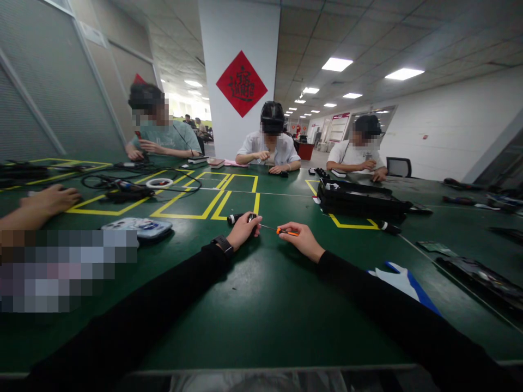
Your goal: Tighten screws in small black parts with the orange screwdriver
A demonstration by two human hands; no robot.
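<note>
My right hand [303,240] is closed around an orange and black screwdriver [287,232], whose thin metal shaft points left. The shaft's tip reaches the fingers of my left hand [243,233], which are wrapped round a small black part [252,217]. Just left of those fingers a black cylindrical end [232,219] shows; whether it belongs to the same part I cannot tell. A dark watch is on my left wrist. Both forearms, in black sleeves, lie low over the green table [245,316].
Black trays [359,198] stand ahead on the right, near a black cylinder [390,227]. A blue and white glove [402,280] lies by my right forearm. Left are a patterned case [141,227], cables [126,190] and another person's hand [51,200]. Three people sit opposite.
</note>
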